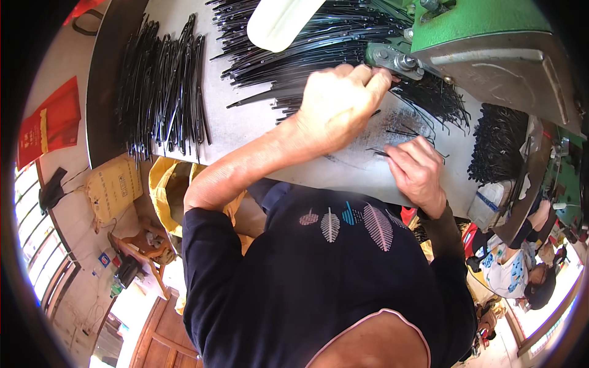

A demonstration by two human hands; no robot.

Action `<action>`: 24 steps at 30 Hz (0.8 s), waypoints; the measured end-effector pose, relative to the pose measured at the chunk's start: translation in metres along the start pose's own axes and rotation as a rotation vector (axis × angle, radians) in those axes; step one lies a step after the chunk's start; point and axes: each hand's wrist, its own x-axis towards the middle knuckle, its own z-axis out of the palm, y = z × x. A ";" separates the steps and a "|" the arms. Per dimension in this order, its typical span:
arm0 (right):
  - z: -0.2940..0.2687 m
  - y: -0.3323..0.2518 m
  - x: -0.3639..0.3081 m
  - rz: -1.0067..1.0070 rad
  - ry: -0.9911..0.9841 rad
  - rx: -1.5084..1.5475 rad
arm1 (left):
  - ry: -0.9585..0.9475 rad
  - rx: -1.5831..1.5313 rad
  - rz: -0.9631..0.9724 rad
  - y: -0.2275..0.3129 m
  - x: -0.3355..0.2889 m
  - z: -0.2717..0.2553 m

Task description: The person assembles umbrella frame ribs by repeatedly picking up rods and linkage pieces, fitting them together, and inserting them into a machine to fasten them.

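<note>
My left hand (343, 107) is closed at the small metal clamp (396, 60) of a green machine (481, 24). A blurred thin black strip runs leftward from it; its fingertips are partly hidden. Lower and to the right, my right hand (417, 168) pinches thin black strips, whose ends (378, 152) stick out left of the fingers. Beyond my left hand lies a wide heap of long black strips (270, 67) on the metal tabletop (215, 116). More strips, with bent ends, form a bunch (435, 101) under the machine head.
Another pile of black strips (165, 92) lies at the table's left. A pale rounded piece (282, 24) overhangs the far heap. Stacked black strips (500, 141) stand at the right. A yellow bag (164, 190) hangs below the front edge. Another person (515, 270) is at the far right.
</note>
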 end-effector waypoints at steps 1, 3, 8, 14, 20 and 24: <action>-0.001 -0.004 0.001 -0.016 -0.085 -0.098 | 0.002 0.001 0.000 0.001 -0.001 0.002; 0.006 -0.007 0.009 -0.003 -0.063 -0.067 | -0.027 -0.084 -0.112 0.002 -0.001 0.006; 0.014 0.003 0.043 0.573 0.139 0.587 | 0.002 -0.258 -0.279 -0.003 0.014 0.015; 0.016 0.007 0.064 0.619 0.256 0.866 | 0.027 -0.297 -0.315 -0.004 0.019 0.016; 0.020 0.012 0.066 0.618 0.284 0.948 | 0.063 -0.341 -0.322 -0.004 0.021 0.016; 0.021 0.012 0.067 0.621 0.302 0.981 | 0.089 -0.300 -0.262 -0.005 0.020 0.020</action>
